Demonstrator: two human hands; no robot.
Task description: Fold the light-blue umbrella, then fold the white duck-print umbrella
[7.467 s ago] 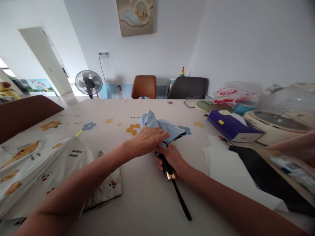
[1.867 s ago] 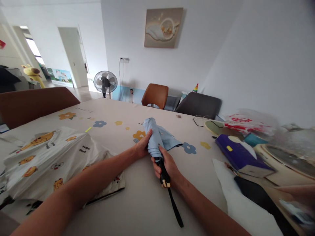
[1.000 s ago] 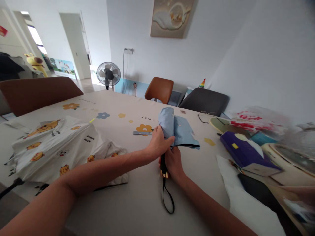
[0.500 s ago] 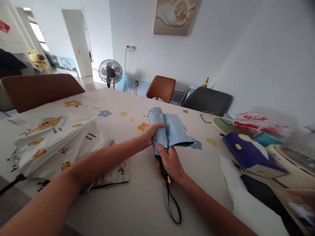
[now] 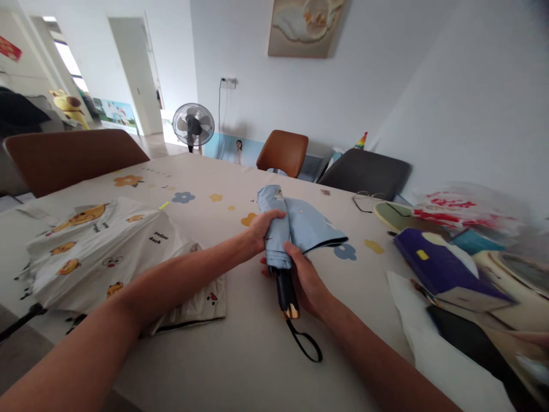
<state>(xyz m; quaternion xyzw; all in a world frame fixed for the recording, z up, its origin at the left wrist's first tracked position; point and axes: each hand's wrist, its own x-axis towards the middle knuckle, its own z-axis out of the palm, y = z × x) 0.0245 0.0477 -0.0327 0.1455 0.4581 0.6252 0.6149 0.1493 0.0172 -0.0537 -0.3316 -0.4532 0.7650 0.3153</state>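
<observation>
A folded light-blue umbrella (image 5: 300,220) lies on the table in front of me, its black handle (image 5: 286,294) pointing toward me with a black wrist strap (image 5: 306,346) trailing on the cloth. My left hand (image 5: 263,226) is wrapped round the gathered blue canopy. My right hand (image 5: 306,280) cups the black handle from the right, thumb pressed on the fabric's lower edge. A loose flap of canopy sticks out to the right.
A white duck-print umbrella (image 5: 98,252) lies at the left. At the right are a purple tissue box (image 5: 441,274), white paper (image 5: 433,349), a dark flat object, glasses (image 5: 364,203), a red-printed plastic bag (image 5: 458,209). Chairs stand round the flower-print table (image 5: 240,366).
Over the last second the umbrella has turned in my hands; the loose flap has swung out to the right. My right hand has slid so the handle end and strap now show.
</observation>
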